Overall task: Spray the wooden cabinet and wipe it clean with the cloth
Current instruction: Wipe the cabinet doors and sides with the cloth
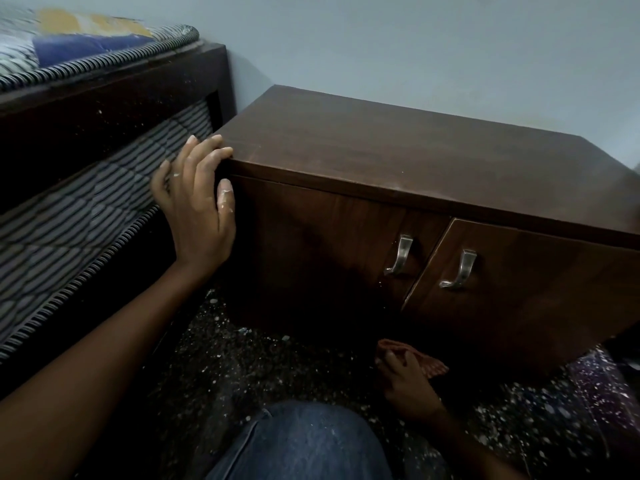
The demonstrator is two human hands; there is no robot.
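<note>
Here, left hand (197,206) fingers spread on cabinet (398,161) corner, right hand (408,379) fingers gripping cloth (431,363), doors shut.

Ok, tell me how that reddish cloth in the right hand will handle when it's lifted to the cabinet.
The cloth looks bunched and folded in the right hand, so it is probably floppy and light. Being soft, it should drape over the cabinet edge rather than slide.

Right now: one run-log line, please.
left hand: braced on cabinet corner | right hand: holding cloth near floor | spray bottle: unseen
</note>
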